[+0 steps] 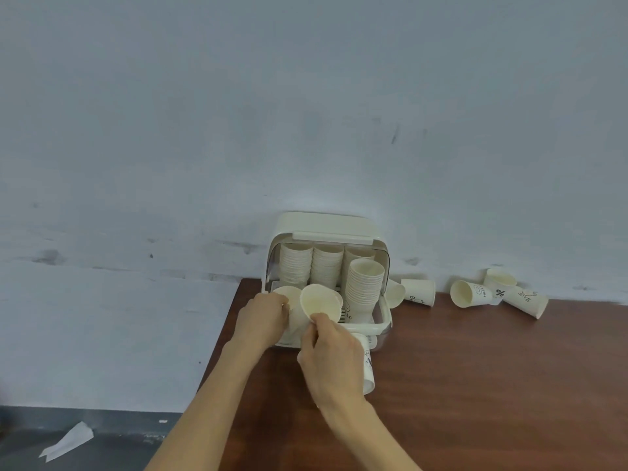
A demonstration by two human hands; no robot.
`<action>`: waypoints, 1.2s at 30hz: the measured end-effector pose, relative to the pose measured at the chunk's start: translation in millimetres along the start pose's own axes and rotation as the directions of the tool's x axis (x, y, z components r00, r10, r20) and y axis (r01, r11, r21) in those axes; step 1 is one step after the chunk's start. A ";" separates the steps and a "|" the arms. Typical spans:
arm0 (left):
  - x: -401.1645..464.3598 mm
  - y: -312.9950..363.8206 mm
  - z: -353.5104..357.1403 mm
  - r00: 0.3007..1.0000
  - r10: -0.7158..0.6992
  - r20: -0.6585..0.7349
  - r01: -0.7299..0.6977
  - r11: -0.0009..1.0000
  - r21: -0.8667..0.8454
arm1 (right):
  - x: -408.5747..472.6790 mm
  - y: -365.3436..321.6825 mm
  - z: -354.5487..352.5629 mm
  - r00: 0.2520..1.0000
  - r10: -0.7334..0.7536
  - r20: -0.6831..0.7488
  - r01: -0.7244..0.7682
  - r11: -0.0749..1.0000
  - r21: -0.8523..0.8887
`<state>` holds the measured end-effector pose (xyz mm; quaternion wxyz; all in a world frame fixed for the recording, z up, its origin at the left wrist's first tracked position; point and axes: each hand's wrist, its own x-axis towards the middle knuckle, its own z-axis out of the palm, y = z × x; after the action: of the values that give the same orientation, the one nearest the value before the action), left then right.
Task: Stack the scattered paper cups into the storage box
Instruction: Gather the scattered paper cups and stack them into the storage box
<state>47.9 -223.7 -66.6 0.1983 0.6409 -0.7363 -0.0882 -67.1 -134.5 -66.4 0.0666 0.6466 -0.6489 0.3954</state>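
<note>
Stacks of white paper cups (363, 283) are already filled into the cream plastic storage box (382, 312) at the back corner of the brown wooden table (475, 385). Five loose cups (472, 294) (most lying on their sides) are left near the wall. A tilted cup (321, 302), its mouth turned up toward the camera, is pinched at the rim by the right hand (331, 360). Another cup (289, 295) is gripped by the left hand (260, 321).
</note>
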 end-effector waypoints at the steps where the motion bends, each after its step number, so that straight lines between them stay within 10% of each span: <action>1: -4.5 1.7 -0.2 0.999 -0.010 -0.031 0.009 0.999 -0.031 | 8.4 2.3 -4.4 1.000 -0.017 0.006 0.017 1.000 -0.001; 7: -28.7 27.3 -7.8 0.971 -0.031 -0.237 -0.038 0.959 -0.280 | 55.6 28.8 -17.3 0.993 -0.095 0.077 0.091 0.994 0.053; 36: -15.3 30.5 10.4 0.992 0.089 0.088 -0.079 0.991 -0.109 | 84.2 70.0 27.5 0.885 -0.084 0.458 0.197 0.958 -0.206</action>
<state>17.5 -205.1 -67.1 0.2008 0.5931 -0.7655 -0.1481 -130.9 -227.6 -64.7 0.0251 0.7520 -0.6420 0.1473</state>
